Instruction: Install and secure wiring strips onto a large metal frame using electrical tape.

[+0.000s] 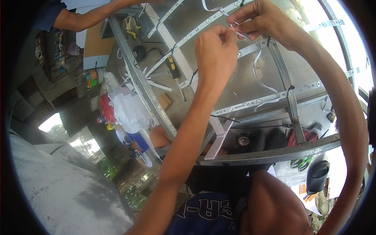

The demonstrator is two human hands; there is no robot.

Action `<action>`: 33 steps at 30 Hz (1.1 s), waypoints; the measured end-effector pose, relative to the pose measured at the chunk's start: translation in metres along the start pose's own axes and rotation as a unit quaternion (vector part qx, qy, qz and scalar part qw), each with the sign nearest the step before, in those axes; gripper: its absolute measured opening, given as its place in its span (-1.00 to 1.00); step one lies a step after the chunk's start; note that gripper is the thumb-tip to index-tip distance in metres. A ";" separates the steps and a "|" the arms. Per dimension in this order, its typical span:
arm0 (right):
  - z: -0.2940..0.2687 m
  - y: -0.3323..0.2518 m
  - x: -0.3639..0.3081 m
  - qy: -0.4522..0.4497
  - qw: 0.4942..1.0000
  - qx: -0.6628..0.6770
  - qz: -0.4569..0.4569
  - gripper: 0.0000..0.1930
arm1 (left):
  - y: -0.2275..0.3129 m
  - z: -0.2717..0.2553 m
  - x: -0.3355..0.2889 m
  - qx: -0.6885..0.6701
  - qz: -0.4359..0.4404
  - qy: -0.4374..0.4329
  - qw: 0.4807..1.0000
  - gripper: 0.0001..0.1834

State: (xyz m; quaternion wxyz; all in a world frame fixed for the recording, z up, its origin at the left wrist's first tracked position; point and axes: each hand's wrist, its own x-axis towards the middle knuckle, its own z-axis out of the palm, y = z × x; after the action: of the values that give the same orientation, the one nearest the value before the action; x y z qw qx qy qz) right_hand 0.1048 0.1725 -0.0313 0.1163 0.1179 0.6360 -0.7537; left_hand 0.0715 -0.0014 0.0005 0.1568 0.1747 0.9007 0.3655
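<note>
Both of my hands meet near the top middle, over a metal frame [270, 157] crossed by white LED strips [244, 105]. A thin white wire [256, 64] runs from my fingers and loops down toward the lower strip. My right hand [270, 23] pinches this wire between thumb and fingertips. Just left of it, my left hand [216, 51] is closed, thumb against bent fingers, at the same wire; its exact hold is partly hidden. Black cable ties [290, 88] bind the strips to the frame bars.
Another person's arm [84, 20] reaches in at upper left. Below the frame lie a yellow-black screwdriver [172, 67], yellow-handled scissors [130, 26] and LED strip offcuts [158, 85]. A white plastic bag [127, 109] is at left. Green-handled scissors [301, 163] and a dark sandal [318, 177] lie lower right.
</note>
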 end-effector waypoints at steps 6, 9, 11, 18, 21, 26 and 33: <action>0.005 -0.001 -0.011 0.045 0.995 -0.075 -0.037 -0.72 | 0.010 0.000 -0.008 0.035 0.021 0.011 0.999 -0.73; 0.003 0.000 -0.009 0.033 0.996 -0.073 -0.045 -0.72 | 0.010 0.001 -0.008 0.026 0.026 0.010 0.999 -0.78; 0.005 -0.002 -0.009 0.036 0.996 -0.075 -0.046 -0.72 | 0.008 0.001 -0.006 0.024 0.036 0.009 0.999 -0.79; 0.003 0.001 -0.009 0.042 0.994 -0.087 -0.042 -0.71 | -0.001 0.002 -0.001 -0.244 -0.110 -0.092 0.959 -0.74; 0.004 -0.002 -0.012 0.049 0.995 -0.077 -0.035 -0.71 | -0.015 0.007 -0.002 -0.371 -0.121 -0.096 0.916 -0.79; -0.005 -0.005 -0.008 -0.001 1.000 0.006 0.005 -0.73 | -0.026 0.007 0.003 -0.431 -0.113 -0.109 0.889 -0.84; -0.006 -0.010 -0.008 -0.039 0.996 0.073 0.042 -0.75 | -0.029 0.004 0.004 -0.435 -0.133 -0.129 0.881 -0.86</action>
State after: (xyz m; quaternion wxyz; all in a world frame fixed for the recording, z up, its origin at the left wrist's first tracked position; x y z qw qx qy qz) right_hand 0.1093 0.1806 -0.0200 0.1635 0.1226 0.5690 -0.7965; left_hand 0.0635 -0.0170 -0.0234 0.3792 0.0127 0.6374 0.6707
